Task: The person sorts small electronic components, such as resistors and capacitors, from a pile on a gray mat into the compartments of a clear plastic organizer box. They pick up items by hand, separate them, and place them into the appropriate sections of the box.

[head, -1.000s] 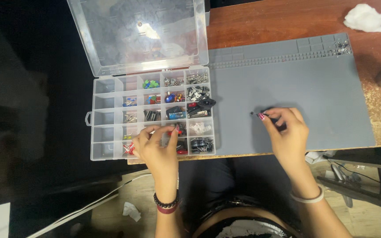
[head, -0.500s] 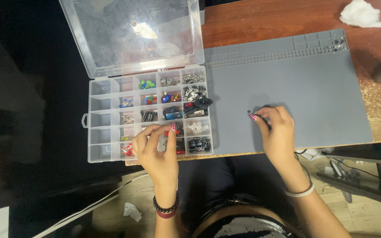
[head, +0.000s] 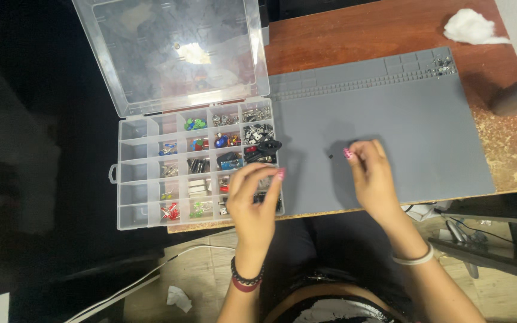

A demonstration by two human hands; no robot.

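One tiny dark part (head: 331,156) lies loose on the grey mat (head: 426,131), a little left of centre frame, and it is the only piece out of the box so far as the view shows. Just to its right hovers the right hand (head: 371,173), fingers curled together with the pink-nailed tips pinched; whether that grip holds another small piece is too fine to tell, perhaps nothing. The part sits near those fingertips but apart from them, not in the grip.

Lower and to the left, the left hand (head: 254,200) reaches over the bottom right cells of the clear compartment box (head: 133,179), fingers loosely spread above the dark components there, its grip open and holding nothing visible. Most cells on the box's right side carry small electronic parts in green, blue, red and black; the left column looks bare. Its clear lid (head: 169,54) stands open in the upper left of the frame.

Sorting looks barely begun. Beyond the mat, a white wad (head: 468,27) rests on the wooden tabletop (head: 354,30), upper right.
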